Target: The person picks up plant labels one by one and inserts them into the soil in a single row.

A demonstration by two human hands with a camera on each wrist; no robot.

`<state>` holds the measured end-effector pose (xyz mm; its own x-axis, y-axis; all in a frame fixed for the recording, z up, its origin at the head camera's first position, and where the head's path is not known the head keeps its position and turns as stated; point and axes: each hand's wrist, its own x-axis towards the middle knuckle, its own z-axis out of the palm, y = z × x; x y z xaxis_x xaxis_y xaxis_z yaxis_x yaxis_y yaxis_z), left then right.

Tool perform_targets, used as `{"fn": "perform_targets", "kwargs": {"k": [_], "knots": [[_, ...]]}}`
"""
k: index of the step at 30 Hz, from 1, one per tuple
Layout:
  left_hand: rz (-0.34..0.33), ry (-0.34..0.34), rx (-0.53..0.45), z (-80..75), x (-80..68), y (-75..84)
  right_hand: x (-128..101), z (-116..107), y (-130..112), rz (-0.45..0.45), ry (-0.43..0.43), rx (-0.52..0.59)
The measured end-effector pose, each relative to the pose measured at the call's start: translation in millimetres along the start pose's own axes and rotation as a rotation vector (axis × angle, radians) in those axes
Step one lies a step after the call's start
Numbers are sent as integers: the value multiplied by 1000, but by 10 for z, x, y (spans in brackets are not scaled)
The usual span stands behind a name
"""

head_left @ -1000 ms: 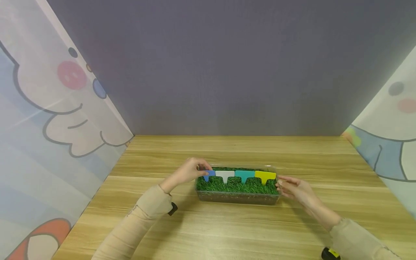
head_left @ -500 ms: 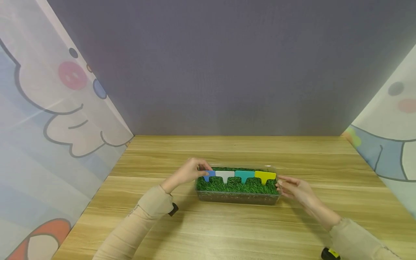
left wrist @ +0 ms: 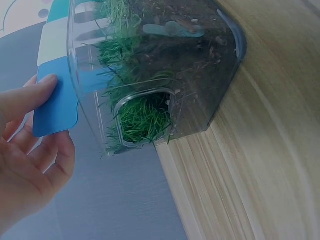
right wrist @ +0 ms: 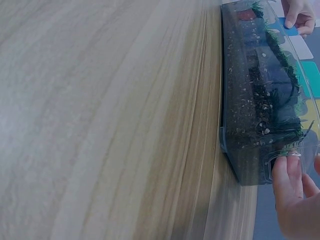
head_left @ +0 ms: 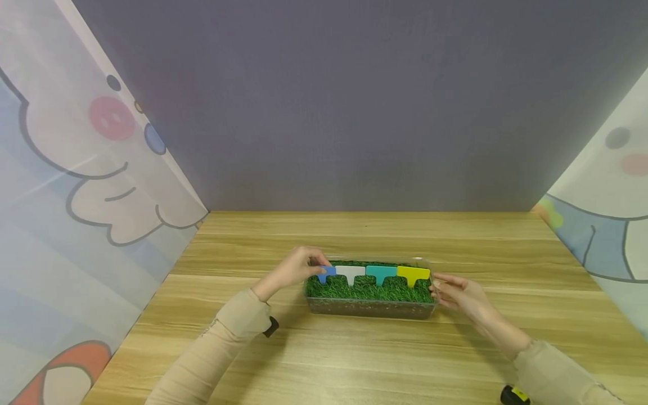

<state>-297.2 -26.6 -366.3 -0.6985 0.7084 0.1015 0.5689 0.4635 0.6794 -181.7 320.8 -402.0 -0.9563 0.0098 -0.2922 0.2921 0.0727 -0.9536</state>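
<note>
Nothing is moving since earlier: left hand [head_left: 293,269] is pinching the blue tag [head_left: 326,272].
Right hand [head_left: 458,294] is bracing the tray [head_left: 369,307]; the thin, stiff, light tag is best taken by its head.

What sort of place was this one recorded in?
Probably a staged tabletop recording booth: a bare wooden table, a plain purple-grey backdrop, and cartoon-printed side panels. The only prop is a clear planter tray of grass.

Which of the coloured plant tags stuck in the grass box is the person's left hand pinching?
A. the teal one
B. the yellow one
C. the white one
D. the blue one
D. The left hand pinches the blue tag at the left end of the row, with a fingertip on its face in the left wrist view; the white, teal and yellow tags stand untouched.
</note>
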Motion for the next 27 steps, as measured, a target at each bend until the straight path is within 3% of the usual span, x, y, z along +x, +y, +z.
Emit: {"fn": "perform_targets", "kwargs": {"k": [18, 27], "knots": [[-11, 31, -31, -7, -22, -34, 4, 7, -14, 10, 12, 5], [-20, 38, 8, 6, -34, -17, 1, -9, -49, 21, -18, 14]]}}
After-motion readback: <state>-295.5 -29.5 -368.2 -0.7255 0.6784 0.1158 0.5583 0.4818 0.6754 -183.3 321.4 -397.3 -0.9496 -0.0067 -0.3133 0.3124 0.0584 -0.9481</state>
